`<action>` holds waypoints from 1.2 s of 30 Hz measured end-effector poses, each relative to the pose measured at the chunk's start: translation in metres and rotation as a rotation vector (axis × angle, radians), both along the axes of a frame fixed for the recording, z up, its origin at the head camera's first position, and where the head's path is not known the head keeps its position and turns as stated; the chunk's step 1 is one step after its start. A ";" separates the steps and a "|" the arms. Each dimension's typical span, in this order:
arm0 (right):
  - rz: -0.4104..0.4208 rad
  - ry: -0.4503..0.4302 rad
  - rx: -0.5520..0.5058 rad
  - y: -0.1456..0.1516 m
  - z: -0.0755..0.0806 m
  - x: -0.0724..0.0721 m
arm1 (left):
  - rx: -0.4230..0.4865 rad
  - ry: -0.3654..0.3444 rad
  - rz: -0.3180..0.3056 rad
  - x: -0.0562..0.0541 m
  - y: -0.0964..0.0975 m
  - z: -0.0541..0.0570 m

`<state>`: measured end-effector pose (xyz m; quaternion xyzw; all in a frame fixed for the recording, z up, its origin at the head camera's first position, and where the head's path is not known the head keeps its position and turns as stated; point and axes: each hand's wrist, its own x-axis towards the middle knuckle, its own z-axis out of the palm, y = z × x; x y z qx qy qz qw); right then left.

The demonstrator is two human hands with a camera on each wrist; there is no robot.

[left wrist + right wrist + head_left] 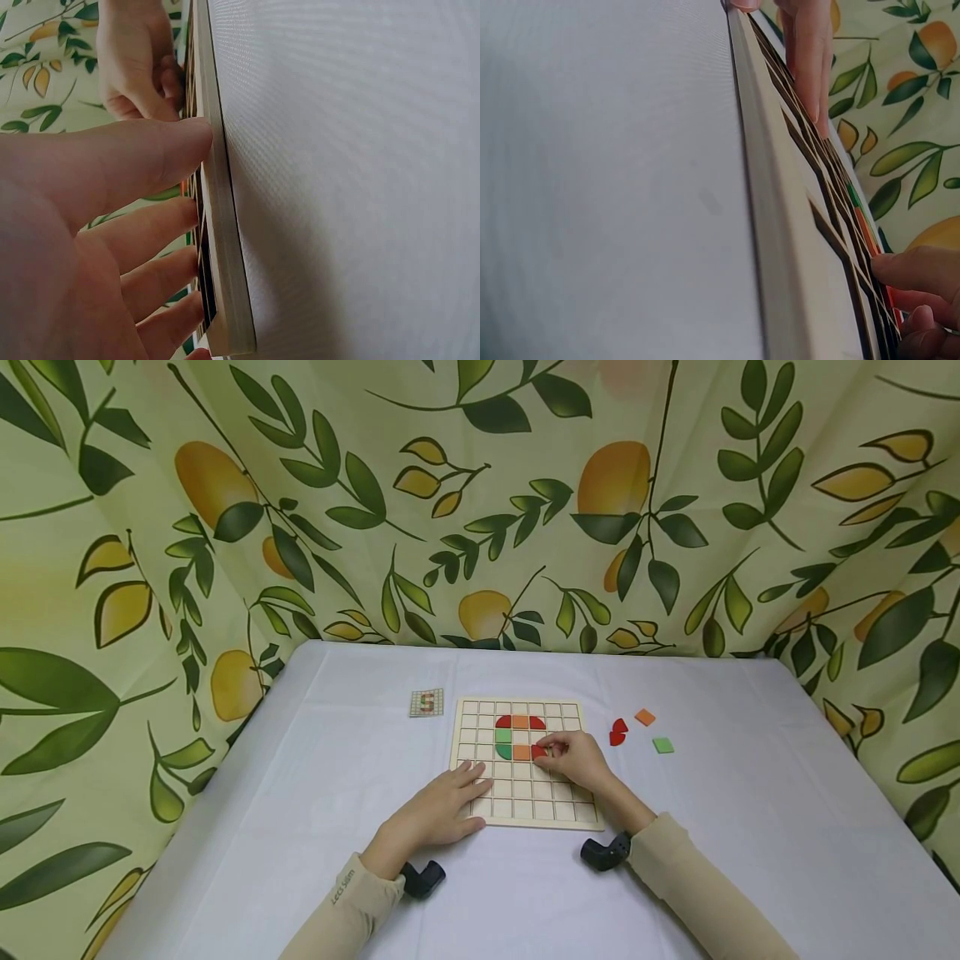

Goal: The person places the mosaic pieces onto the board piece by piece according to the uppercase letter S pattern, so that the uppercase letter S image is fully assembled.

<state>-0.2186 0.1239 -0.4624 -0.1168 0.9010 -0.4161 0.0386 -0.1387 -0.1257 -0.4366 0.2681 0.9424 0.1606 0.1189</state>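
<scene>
A wooden grid board (540, 791) lies on the table, with several coloured tiles set in its squares. My right hand (579, 760) pinches a red tile (537, 750) between thumb and fingers, at the square right of the lower orange tile (521, 752). Part of that red tile is hidden by the fingertips. Left of these sit a dark green rounded tile (503, 752) and a light green square tile (503, 736). Along the top are two red rounded tiles with an orange tile (521, 722) between them. My left hand (444, 806) rests on the board's lower left, fingers spread, thumb at the near edge (225, 225).
Right of the board lie two loose red tiles (618, 732), an orange square tile (645, 717) and a green square tile (663, 745). A small pattern card (427, 702) lies at the board's upper left. Black wrist devices (424, 880) sit by both sleeves. A leaf-print curtain (495, 527) hangs behind.
</scene>
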 end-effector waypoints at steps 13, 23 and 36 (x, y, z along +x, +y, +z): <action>-0.005 -0.002 -0.009 0.003 -0.001 0.001 | 0.003 -0.007 0.009 -0.001 0.001 0.000; 0.001 -0.032 -0.089 0.014 0.001 0.007 | 0.014 -0.006 0.010 0.000 -0.001 -0.001; -0.025 -0.059 -0.108 0.033 0.008 0.020 | 0.021 -0.014 0.009 0.000 0.000 -0.001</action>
